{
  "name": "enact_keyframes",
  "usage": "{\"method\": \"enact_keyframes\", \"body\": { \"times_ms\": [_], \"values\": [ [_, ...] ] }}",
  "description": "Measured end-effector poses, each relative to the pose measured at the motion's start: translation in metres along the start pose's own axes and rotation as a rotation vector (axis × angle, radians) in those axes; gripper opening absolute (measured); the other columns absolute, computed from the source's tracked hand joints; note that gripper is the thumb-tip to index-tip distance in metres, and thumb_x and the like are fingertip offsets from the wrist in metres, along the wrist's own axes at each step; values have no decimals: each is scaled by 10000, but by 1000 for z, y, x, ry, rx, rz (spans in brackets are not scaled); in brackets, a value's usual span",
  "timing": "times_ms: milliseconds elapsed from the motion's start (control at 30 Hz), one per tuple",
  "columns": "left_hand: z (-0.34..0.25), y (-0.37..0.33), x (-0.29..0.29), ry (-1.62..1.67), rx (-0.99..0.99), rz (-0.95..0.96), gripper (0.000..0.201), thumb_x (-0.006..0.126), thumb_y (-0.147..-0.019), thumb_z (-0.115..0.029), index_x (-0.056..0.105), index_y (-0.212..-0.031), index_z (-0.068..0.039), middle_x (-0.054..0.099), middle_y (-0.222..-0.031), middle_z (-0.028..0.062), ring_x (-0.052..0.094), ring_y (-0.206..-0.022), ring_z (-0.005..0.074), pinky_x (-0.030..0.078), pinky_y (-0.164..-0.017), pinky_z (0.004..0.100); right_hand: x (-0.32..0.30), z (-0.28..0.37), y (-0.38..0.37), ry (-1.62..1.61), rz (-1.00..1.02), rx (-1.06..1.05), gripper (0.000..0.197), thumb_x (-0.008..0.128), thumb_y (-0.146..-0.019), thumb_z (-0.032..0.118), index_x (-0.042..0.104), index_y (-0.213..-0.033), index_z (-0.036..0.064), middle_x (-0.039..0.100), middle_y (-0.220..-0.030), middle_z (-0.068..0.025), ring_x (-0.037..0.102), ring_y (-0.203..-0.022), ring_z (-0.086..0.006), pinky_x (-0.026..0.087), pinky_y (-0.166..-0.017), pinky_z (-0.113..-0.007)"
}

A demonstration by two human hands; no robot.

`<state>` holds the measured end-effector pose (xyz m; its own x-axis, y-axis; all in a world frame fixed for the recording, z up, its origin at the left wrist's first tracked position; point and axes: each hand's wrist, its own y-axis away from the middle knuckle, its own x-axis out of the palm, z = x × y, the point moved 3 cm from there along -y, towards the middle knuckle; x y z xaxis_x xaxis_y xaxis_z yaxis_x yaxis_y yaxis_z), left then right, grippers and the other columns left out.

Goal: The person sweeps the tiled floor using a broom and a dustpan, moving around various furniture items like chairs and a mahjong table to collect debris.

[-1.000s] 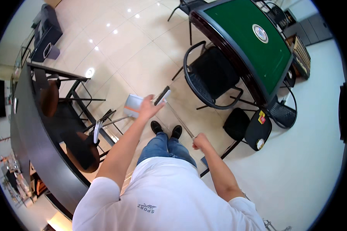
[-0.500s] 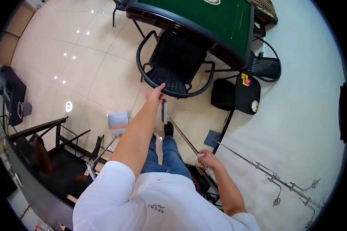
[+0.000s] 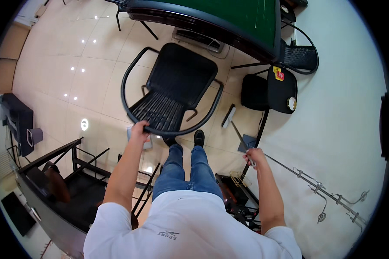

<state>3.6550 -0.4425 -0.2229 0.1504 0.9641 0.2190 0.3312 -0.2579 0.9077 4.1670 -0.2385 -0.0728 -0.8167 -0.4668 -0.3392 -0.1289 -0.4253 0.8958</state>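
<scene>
Your chair (image 3: 183,75), black w/ a round arm hoop, is right in front of you, b/w your feet and the green-topped table (image 3: 216,15). L hand (image 3: 140,131): fingers hooked over the hoop's near edge; can't tell if the chair's legs are off the floor. R hand (image 3: 254,157): clenched round the handle of the broom (image 3: 230,116), its head down to the R of the chair. The dustpan (image 3: 147,143) is mostly hidden behind your L hand and the hoop; can't tell if chair and pan touch.

Risks, as I judge: grip's one-handed and off-centre, so a fast pull could twist or tip the chair. A leg could snag the dustpan, or catch your L shoe (image 3: 170,141), just by the hoop. Broom handle crosses the dark base plate (image 3: 250,140) of the metal stand (image 3: 318,188) in view; a wide swing might knock it. Bumping the small black chair (image 3: 283,93) nr the broom could spill its packet (image 3: 278,74) and round tub (image 3: 291,103).
</scene>
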Motion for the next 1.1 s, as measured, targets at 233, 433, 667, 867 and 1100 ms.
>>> {"method": "enact_keyframes", "body": {
  "times_ms": [233, 433, 667, 867, 1100],
  "values": [
    [-9, 59, -106, -29, -45, -108, 268, 504, -721, 91, 544, -983, 55, 623, -952, 160, 649, -882, 343, 578, -834, 469, 18, 50, -65, -101, 7, 142, 98, 545, -846, 20, 557, -754, -13, 572, -608, -102, 517, -448, -182, 392, -383, -310],
    [-8, 82, -130, -42, -67, -251, 171, 513, -764, 83, 436, -893, 1, 517, -926, 109, 576, -819, 304, 569, -780, 416, 106, 123, -117, -339, 73, 59, 107, 542, -830, 47, 509, -728, 53, 528, -571, -74, 485, -421, -176, 340, -361, -293],
    [10, 76, -142, -158, 60, -338, 159, 656, -788, -2, 581, -927, 12, 653, -884, 92, 647, -763, 248, 560, -683, 380, 97, 180, -114, -310, 326, 64, 99, 552, -854, 98, 478, -794, 68, 507, -573, -48, 441, -418, -134, 281, -333, -248],
    [-11, 55, -148, -260, 452, -455, 268, 778, -798, -84, 630, -990, 29, 683, -892, 110, 676, -753, 210, 548, -628, 355, 22, 194, -75, -296, 203, 37, 118, 563, -860, 120, 493, -781, 68, 521, -574, -47, 457, -421, -118, 279, -331, -234],
    [-33, 62, -119, -808, 554, -860, 509, 837, -741, -227, 612, -1110, 42, 685, -1019, 176, 653, -909, 327, 494, -857, 391, 82, 297, -162, -44, -45, -190, 81, 550, -782, 18, 496, -727, 44, 531, -596, -84, 516, -422, -162, 291, -333, -271]
  ]
}}
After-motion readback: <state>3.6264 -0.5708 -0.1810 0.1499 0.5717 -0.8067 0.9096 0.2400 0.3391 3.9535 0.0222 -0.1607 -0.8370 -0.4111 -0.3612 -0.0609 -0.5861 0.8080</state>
